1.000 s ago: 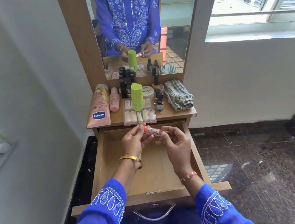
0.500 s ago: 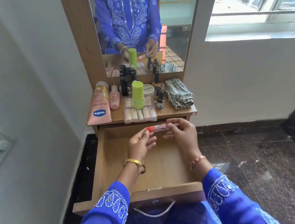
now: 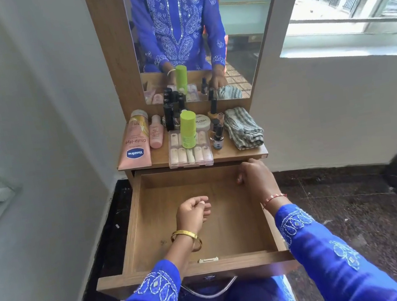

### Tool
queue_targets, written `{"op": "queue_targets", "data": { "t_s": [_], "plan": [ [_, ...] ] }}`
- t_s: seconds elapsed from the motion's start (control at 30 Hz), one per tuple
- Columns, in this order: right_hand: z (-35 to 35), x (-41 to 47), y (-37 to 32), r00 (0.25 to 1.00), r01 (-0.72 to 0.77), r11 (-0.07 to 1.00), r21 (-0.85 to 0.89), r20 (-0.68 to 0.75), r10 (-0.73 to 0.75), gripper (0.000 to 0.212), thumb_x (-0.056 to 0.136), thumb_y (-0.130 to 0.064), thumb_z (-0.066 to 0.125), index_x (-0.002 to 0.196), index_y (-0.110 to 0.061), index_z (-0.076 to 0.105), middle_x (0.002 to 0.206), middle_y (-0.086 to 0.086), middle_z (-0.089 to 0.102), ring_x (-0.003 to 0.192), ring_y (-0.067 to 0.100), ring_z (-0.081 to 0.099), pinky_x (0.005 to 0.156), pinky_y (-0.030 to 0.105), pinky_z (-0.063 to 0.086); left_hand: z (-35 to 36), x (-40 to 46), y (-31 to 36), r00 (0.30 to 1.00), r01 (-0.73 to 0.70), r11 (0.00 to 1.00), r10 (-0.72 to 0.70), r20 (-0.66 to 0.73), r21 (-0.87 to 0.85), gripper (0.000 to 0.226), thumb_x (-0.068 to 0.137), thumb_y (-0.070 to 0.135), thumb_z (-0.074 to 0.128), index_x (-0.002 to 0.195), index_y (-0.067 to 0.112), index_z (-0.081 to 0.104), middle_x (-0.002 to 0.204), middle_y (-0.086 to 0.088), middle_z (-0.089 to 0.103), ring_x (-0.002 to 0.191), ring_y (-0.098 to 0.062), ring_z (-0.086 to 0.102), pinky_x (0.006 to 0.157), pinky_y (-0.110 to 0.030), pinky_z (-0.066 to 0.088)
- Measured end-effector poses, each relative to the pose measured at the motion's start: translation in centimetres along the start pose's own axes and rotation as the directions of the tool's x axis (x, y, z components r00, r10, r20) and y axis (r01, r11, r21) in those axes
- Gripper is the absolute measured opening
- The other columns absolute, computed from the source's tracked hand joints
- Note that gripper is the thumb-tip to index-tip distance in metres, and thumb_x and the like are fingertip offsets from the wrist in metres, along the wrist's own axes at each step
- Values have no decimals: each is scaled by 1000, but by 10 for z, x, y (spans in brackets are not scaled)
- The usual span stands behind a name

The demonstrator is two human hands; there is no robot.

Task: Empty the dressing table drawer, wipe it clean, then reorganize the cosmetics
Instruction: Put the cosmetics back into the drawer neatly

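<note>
I see the drawer [image 3: 198,229] pulled out and bare, my right hand [image 3: 256,176] at its far right corner with fingers hidden, grip untellable, left hand [image 3: 194,213] loosely curled, empty; I should fetch the striped cloth [image 3: 243,128] from the surface [image 3: 221,153] and wipe every corner.

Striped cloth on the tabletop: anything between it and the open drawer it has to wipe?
Nothing visible. The striped cloth lies at the tabletop's right end, directly above the drawer's back right corner. The right hand is at that corner, just below the cloth. The drawer floor shows no items.
</note>
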State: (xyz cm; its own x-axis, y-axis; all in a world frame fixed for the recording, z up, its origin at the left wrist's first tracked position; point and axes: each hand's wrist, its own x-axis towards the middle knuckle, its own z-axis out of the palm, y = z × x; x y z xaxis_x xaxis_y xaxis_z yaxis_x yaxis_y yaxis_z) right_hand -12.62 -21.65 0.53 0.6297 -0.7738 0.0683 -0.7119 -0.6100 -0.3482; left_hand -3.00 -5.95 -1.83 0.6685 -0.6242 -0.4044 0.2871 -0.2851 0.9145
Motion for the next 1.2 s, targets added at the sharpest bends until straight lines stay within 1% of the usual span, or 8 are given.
{"op": "queue_targets", "data": {
  "t_s": [0.17, 0.27, 0.43, 0.7, 0.83, 1.0, 1.13, 1.2],
  "plan": [
    [5, 7, 2, 999, 38, 995, -89, 10, -37, 8, 79, -8, 57, 82, -5, 64, 96, 12, 57, 100, 29, 49, 75, 40, 49, -2, 0, 0, 1000, -5, 1000, 5, 1, -4, 23, 94, 4, 42, 85, 14, 61, 76, -1, 63, 66, -13, 58, 63, -21, 48],
    [6, 8, 3, 998, 48, 994, -102, -26, -51, 9, 80, -9, 55, 82, -6, 64, 96, 11, 59, 100, 28, 50, 70, 38, 49, -2, 0, -1, 1000, -26, 1000, 26, -9, 17, 27, 93, 4, 43, 78, 19, 60, 76, -2, 64, 65, -12, 58, 61, -19, 48],
    [8, 8, 6, 995, 66, 987, -149, -71, -77, 9, 83, -10, 54, 87, -4, 60, 95, 12, 62, 99, 30, 52, 64, 36, 44, -2, -2, -1, 999, -54, 997, 54, -3, 50, 25, 92, 4, 44, 79, 18, 60, 74, 1, 63, 64, -10, 58, 55, -12, 47],
    [7, 7, 8, 997, 58, 985, -164, -40, -66, 13, 83, -16, 57, 85, -8, 67, 97, 11, 59, 101, 28, 51, 66, 36, 47, -2, -3, 2, 999, -47, 998, 47, -5, 34, 23, 92, 3, 44, 83, 15, 61, 74, 1, 63, 65, -11, 58, 63, -19, 47],
    [6, 4, 8, 998, 42, 990, -137, -46, -49, 11, 81, -16, 60, 85, -9, 68, 96, 10, 58, 101, 28, 51, 68, 37, 49, -2, -4, 2, 999, -51, 998, 51, -10, 35, 26, 92, 4, 44, 78, 19, 61, 75, 1, 64, 67, -12, 59, 65, -22, 48],
    [5, 1, 8, 998, 24, 993, -120, -61, -31, 12, 83, -17, 60, 86, -10, 68, 96, 10, 58, 101, 27, 52, 69, 37, 48, -1, -5, 3, 998, -55, 998, 56, -11, 42, 25, 92, 4, 44, 80, 17, 61, 75, 1, 64, 67, -11, 59, 65, -21, 49],
    [6, -3, 5, 992, -28, 1000, -11, -119, 26, 8, 80, -14, 58, 79, -10, 66, 91, 8, 59, 94, 28, 55, 67, 38, 50, -1, -5, 1, 997, -69, 996, 70, -12, 48, 27, 92, 4, 44, 78, 19, 61, 75, 0, 65, 67, -11, 60, 64, -21, 49],
    [6, -5, 2, 985, -34, 999, 29, -170, 39, 10, 82, -15, 57, 81, -8, 65, 92, 8, 60, 93, 28, 55, 67, 38, 49, -1, -4, 1, 997, -80, 996, 81, -18, 47, 28, 92, 3, 44, 77, 20, 61, 77, -3, 66, 66, -12, 60, 62, -19, 48]
  ]
}}
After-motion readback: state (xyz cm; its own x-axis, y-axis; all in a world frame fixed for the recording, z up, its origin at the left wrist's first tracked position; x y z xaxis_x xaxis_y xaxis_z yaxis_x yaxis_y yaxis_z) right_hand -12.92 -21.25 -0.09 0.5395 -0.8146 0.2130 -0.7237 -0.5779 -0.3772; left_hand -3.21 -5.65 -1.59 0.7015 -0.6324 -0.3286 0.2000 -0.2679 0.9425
